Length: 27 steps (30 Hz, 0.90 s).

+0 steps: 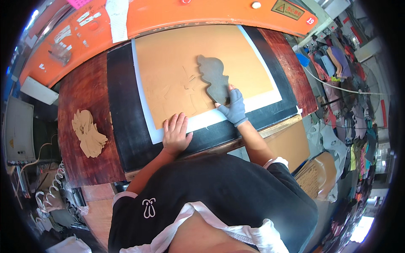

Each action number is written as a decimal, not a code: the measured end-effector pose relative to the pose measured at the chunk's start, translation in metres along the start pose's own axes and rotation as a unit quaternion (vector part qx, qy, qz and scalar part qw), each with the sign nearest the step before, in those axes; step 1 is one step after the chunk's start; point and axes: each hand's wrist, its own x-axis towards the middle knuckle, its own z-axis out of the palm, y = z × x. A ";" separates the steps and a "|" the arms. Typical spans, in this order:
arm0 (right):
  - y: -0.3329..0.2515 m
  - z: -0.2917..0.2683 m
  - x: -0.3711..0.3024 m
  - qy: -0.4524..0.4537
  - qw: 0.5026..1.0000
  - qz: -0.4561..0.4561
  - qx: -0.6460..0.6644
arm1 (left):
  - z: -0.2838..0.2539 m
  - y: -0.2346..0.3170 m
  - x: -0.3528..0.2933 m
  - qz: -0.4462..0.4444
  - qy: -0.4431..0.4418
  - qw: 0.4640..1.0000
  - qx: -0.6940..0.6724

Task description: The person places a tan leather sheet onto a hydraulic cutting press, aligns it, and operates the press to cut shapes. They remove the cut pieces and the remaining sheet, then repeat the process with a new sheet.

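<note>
A tan sheet (pixel 168 55) lies over a white sheet (pixel 270 97) on a black cutting board (pixel 122 105). My left hand (pixel 176 134) rests flat at the near edge of the tan sheet, its fingers stretched out. In a grey fingerless glove, my right hand (pixel 233 106) grips the near end of a grey, wavy-edged cutting die (pixel 215 76), thumb on one side and fingers on the other. The die is on or just over the tan sheet; I cannot tell which. Left of it, cut outlines (pixel 190 84) mark the sheet.
An orange machine beam (pixel 156 17) spans the far side of the board. On the reddish wooden surface at left lies a pile of tan cut pieces (pixel 89 135). Tan sheets (pixel 289 145) sit below the table's right front edge. Colourful scraps (pixel 331 63) hang at far right.
</note>
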 end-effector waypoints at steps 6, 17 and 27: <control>-0.006 -0.056 -0.062 -0.001 0.999 0.037 0.015 | 0.002 0.000 0.017 0.016 0.015 1.000 0.015; 0.001 0.001 0.007 -0.038 0.998 -0.033 0.046 | 0.022 -0.091 0.109 0.040 -0.022 0.998 0.048; 0.118 0.071 0.191 -0.014 0.961 0.062 0.271 | 0.076 -0.106 0.199 -0.053 0.008 0.999 0.007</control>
